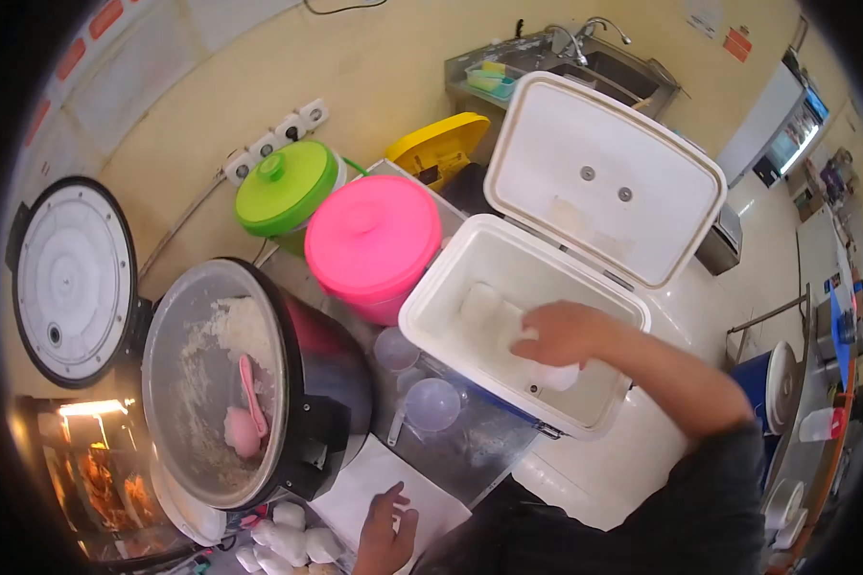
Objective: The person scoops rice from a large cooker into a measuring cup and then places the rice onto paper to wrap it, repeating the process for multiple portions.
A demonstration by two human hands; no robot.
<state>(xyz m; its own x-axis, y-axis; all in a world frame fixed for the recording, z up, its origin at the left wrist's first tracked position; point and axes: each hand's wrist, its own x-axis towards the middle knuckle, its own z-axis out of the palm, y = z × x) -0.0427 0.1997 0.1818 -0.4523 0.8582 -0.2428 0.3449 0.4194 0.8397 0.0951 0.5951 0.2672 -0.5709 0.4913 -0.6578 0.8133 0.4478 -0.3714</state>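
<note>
My right hand (564, 333) reaches down into an open white cooler box (431, 321). Its fingers curl round a white wrapped bundle (556, 377), partly hidden by the hand. Another white bundle (484, 305) lies in the box, to the left of that hand. Low in the view, my left hand (386, 532) is open over a sheet of white paper (384, 484), its fingers apart and holding nothing. Several more white bundles (286, 537) are piled beside it, to the left.
A large rice cooker (321, 383) stands open on the left with rice and a pink scoop (249, 407) inside. Behind are a pink lidded tub (374, 244) and a green lidded tub (292, 187). Clear plastic cups (431, 404) sit between cooker and cooler. The raised cooler lid (609, 182) leans back.
</note>
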